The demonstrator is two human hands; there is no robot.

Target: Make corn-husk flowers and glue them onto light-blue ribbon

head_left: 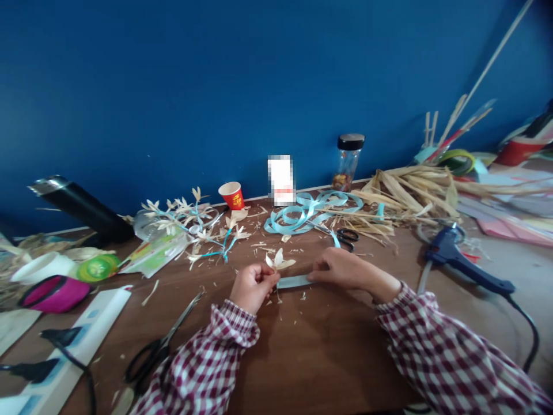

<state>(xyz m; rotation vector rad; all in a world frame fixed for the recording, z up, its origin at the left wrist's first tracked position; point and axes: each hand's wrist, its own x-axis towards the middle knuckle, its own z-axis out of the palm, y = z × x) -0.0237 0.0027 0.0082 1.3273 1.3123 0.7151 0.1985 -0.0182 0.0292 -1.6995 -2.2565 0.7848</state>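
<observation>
Between my two hands a short strip of light blue ribbon [294,281] is stretched above the brown table. My left hand [254,285] is closed, pinching a pale dried-husk flower [280,260] by its stem together with the ribbon's left end. With fingers closed, my right hand [341,268] grips the ribbon's other end. The flower's petals stand up over my left fingertips. Behind my hands lie finished-looking flower sprigs [224,249] with blue-wrapped stems, and a loose coil of blue ribbon [298,216].
Black-handled scissors [159,346] lie by my left sleeve; a second pair [348,236] sits behind my right hand. A blue glue gun [462,262], corn husks [401,193] and a lidded jar [348,161] are to the right. A red paper cup [233,197] and power strip [82,351] stand left.
</observation>
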